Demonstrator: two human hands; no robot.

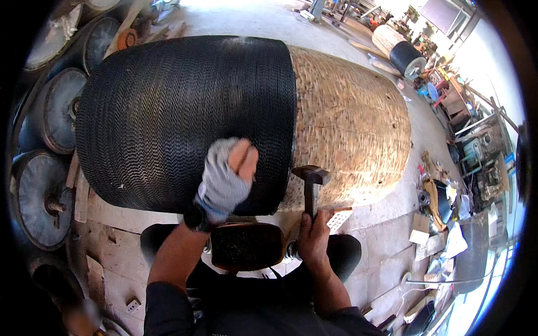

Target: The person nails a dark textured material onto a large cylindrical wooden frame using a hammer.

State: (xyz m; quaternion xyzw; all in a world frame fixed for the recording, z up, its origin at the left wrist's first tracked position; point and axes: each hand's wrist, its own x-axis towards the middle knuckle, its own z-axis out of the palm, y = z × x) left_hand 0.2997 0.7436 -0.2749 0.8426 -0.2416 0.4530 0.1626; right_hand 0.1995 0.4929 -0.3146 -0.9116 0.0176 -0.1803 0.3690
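A large roller lies across in front of me. Its left part is wound in ridged black covering (185, 117), and its right part is bare, pitted wood (350, 123). My left hand (230, 173), in a grey glove with some bare fingertips, is on or just over the black covering near its right edge. Its fingers are curled together; what they hold, if anything, is hidden. My right hand (315, 238) is closed around the handle of a hammer (311, 178), whose head points up beside the seam between black and wood. Between my knees sits a dark tray (247, 246).
Several dark rollers with round grey ends (46, 199) are stacked along the left. Another part-black, part-wood roller (399, 51) lies at the far right. Tools, cardboard and scraps clutter the right side, along with a white bag (455, 241). Pale tiles (381, 229) cover the floor.
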